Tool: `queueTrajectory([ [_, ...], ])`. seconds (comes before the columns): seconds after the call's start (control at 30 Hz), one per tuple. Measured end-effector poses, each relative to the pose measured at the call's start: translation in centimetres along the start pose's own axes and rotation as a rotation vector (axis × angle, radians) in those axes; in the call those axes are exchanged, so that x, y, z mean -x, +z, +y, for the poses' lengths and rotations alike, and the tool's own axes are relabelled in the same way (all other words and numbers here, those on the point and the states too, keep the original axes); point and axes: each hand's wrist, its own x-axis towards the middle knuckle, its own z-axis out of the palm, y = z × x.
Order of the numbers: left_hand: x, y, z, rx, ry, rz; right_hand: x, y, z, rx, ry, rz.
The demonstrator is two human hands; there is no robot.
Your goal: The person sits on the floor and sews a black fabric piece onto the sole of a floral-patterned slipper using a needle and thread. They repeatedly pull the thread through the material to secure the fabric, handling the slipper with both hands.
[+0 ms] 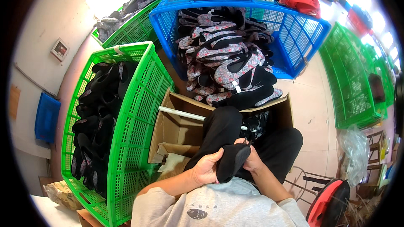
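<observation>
The left hand [206, 168] is curled around the lower end of a black slipper [232, 162], fingers wrapped over its near edge, while the right hand [251, 159] closes on the slipper's far side, its fingers mostly hidden behind the dark sole. The slipper sits between the two hands just above the person's lap, sole turned up toward the camera; its long axis runs on a slant from lower left to upper right, the rounded upper end pointing up and to the right, though which end is toe and which heel cannot be told. Both forearms come out of grey sleeves, and black trousers [223, 130] stretch away beneath the hands. Ahead of the knees stands an open cardboard box [176, 130] with a white rod [181, 113] lying across it. Beyond the box a blue crate [303, 33] is piled with floral and black slippers [227, 59] that spill toward the box. To the person's left a green crate [134, 113] holds black shoes [97, 122]. More green crates [349, 80] stand to the right, and a red round object [328, 201] lies near the right elbow.
</observation>
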Motion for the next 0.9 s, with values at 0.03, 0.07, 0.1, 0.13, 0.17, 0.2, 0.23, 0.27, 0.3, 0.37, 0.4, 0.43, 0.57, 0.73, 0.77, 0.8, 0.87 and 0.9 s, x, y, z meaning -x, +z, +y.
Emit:
queueTrajectory([
  [0.03, 0.0, 0.0, 0.0, 0.015, 0.041, 0.011, 0.2, 0.4, 0.2, 0.032, 0.023, 0.084],
  [0.07, -0.1, 0.0, 0.1, 0.031, 0.082, 0.022, 0.1, 0.5, 0.5, 0.072, 0.018, 0.116],
  [0.1, 0.1, 0.3, 0.3, 0.034, 0.095, 0.022, 0.0, 0.6, 0.9, 0.111, 0.013, 0.148],
  [0.13, 0.4, 0.3, 0.5, 0.013, 0.148, 0.027, 0.0, 0.7, 1.1, 0.150, 0.009, 0.179],
  [0.17, 0.8, 0.4, 0.7, -0.009, 0.201, 0.031, 0.2, 0.4, 1.1, 0.241, 0.077, 0.165],
  [0.2, 1.3, 0.5, 1.0, -0.035, 0.254, 0.036, 0.3, 0.1, 0.9, 0.331, 0.142, 0.147],
  [0.23, 2.1, 0.8, 1.6, -0.061, 0.296, 0.054, 0.3, -0.4, 0.7, 0.421, 0.206, 0.128],
  [0.27, 2.8, 1.3, 2.2, -0.116, 0.349, 0.051, 0.7, -1.5, 1.2, 0.492, 0.241, 0.088],
  [0.3, 3.6, 1.8, 2.9, -0.141, 0.417, 0.036, 1.2, -1.5, 1.6, 0.429, 0.270, 0.084],
  [0.37, 4.9, 2.1, 4.3, -0.226, 0.585, 0.031, 2.4, -2.2, 2.4, 0.343, 0.303, -0.009],
  [0.4, 5.5, 2.0, 4.8, -0.286, 0.698, 0.046, 2.4, -1.6, 2.4, 0.346, 0.351, -0.011],
  [0.43, 5.9, 1.6, 5.3, -0.302, 0.755, 0.066, 2.5, -1.5, 2.9, 0.343, 0.334, 0.024],
  [0.57, 4.8, 1.3, 5.4, -0.367, 0.825, -0.203, 2.2, 0.0, 2.2, 0.319, 0.241, 0.194],
  [0.73, 3.0, 1.3, 6.3, -0.402, 0.992, 0.452, 1.9, -0.5, 0.6, 0.451, 0.017, 0.435],
  [0.77, 3.0, 0.3, 6.7, -0.497, 1.087, 0.583, 1.7, -0.2, 0.2, 0.467, -0.023, 0.457],
  [0.8, 2.6, 0.5, 6.8, -0.599, 1.177, 0.710, 1.4, 0.0, -0.3, 0.484, -0.069, 0.480],
  [0.87, 1.8, 0.8, 5.3, -0.876, 1.452, 0.770, 1.4, -0.5, -0.6, 0.524, -0.099, 0.526],
  [0.9, 1.6, 0.9, 4.6, -0.995, 1.492, 0.724, 1.3, -0.3, -0.6, 0.522, -0.115, 0.538],
])
